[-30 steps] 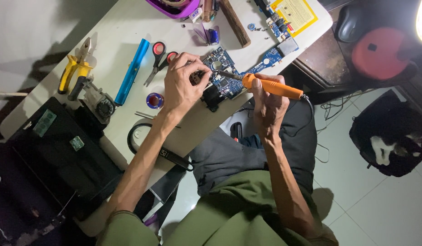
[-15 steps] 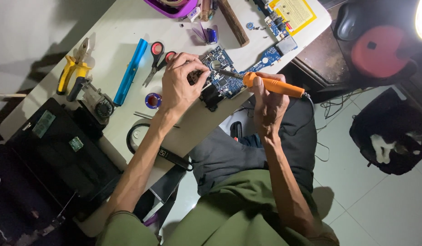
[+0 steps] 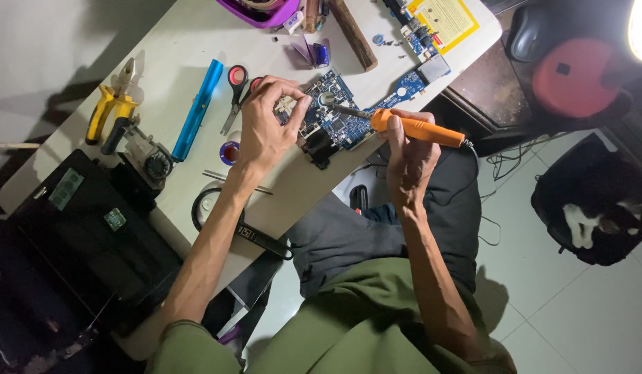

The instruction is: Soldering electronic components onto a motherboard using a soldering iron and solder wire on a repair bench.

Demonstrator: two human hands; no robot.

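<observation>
White worktable (image 3: pixel 196 41) (tiled floor (image 3: pixel 577 312) beside), right hand (image 3: pixel 411 156) clamped on orange soldering iron (image 3: pixel 418 129), left hand (image 3: pixel 265 128) pinched over blue circuit board (image 3: pixel 335 118).

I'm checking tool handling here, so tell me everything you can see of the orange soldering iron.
The soldering iron has an orange, plastic-looking handle and a thin dark metal tip. It lies nearly level over the table edge, tip toward the blue circuit board and at its surface. The right hand grips the handle; a dark cord leaves the rear end.
</observation>
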